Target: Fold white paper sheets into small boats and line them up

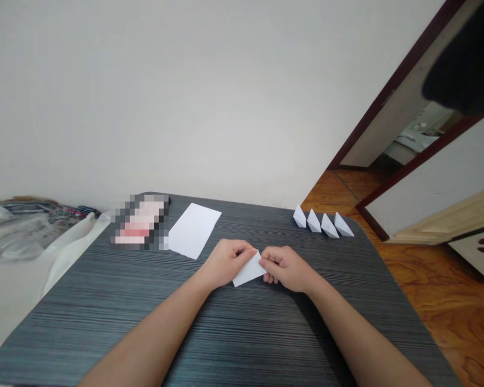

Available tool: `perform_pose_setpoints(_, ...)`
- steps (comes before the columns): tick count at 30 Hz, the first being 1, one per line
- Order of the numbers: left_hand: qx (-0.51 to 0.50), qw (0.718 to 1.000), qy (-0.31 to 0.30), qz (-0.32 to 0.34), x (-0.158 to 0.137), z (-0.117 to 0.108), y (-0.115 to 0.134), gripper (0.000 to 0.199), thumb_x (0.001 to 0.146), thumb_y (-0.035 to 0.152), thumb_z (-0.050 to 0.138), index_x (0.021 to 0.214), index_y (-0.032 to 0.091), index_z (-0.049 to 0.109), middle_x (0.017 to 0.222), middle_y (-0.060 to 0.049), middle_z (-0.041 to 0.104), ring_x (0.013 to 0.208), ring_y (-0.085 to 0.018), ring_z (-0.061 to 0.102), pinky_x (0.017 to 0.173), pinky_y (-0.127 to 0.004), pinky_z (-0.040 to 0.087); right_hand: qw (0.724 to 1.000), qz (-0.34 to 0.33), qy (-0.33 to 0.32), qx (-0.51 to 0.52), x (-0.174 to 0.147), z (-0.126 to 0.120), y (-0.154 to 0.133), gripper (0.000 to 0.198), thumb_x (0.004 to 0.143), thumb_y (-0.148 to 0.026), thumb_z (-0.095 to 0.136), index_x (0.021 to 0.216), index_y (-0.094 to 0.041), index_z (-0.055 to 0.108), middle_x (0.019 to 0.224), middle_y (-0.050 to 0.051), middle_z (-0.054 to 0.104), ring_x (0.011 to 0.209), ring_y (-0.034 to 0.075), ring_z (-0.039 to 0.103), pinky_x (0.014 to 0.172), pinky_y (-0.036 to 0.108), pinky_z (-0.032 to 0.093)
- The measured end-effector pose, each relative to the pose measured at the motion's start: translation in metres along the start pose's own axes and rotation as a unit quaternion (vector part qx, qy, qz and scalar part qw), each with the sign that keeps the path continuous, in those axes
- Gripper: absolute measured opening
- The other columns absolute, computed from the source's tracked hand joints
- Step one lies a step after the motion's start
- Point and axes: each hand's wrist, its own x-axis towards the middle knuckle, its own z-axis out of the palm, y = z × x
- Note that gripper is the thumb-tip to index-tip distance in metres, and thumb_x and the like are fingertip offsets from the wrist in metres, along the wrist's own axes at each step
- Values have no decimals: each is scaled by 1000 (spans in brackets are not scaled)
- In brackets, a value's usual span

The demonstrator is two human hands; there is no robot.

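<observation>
Between my two hands, above the middle of the dark table, is a small folded piece of white paper (pixel 248 271). My left hand (pixel 228 263) pinches its upper left side, thumb on top and fingers curled. At the paper's right corner, my right hand (pixel 284 267) grips it between thumb and bent fingers. The paper's lower left corner points toward me, and its underside is hidden. Beyond my left hand a stack or sheet of plain white paper (pixel 196 230) lies flat. Several folded white paper shapes, one of them this pointed paper piece (pixel 299 216), stand in a row at the far right.
The dark wood-grain table (pixel 242 333) has its far edge close to a pale wall (pixel 210 97). A blurred-out, phone-like object (pixel 141 220) lies at the far left. Clear plastic covering (pixel 20 252) is heaped beside the table's left edge. A doorway opens at the right.
</observation>
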Motion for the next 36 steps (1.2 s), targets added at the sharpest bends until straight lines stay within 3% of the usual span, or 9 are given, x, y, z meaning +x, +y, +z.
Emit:
perform_pose_setpoints(5, 10, 1000, 18, -13, 1, -1, -2, 36, 87, 36, 41, 68, 14, 62, 62, 1, 57, 58, -10, 48, 52, -21, 31, 999, -2, 50, 7, 1, -3, 5, 22, 88, -29, 45, 71, -17, 52, 55, 0, 61, 45, 10, 55, 46, 20, 46)
perform_pose_setpoints(13, 6, 999, 38, -17, 1, -4, -1, 34, 86, 34, 42, 64, 15, 59, 61, 1, 57, 58, -10, 48, 53, -21, 32, 998, -4, 56, 15, 1, -5, 4, 22, 88, -30, 46, 71, -17, 53, 55, 0, 61, 45, 10, 55, 46, 19, 45)
perform_pose_setpoints(32, -66, 993, 81, -56, 3, -2, -11, 31, 85, 34, 44, 84, 16, 69, 78, -3, 68, 70, -15, 58, 63, -24, 42, 996, -6, 80, 42, 0, -7, 9, 25, 88, -33, 46, 70, -17, 51, 56, 0, 61, 46, 10, 54, 47, 21, 45)
perform_pose_setpoints(36, -101, 990, 75, -59, 3, -2, -12, 31, 86, 34, 43, 86, 15, 67, 68, -2, 65, 62, -14, 57, 59, -24, 43, 993, 5, 101, 68, 2, -9, 15, 25, 87, -36, 47, 70, -17, 50, 54, -1, 60, 44, 9, 53, 45, 21, 44)
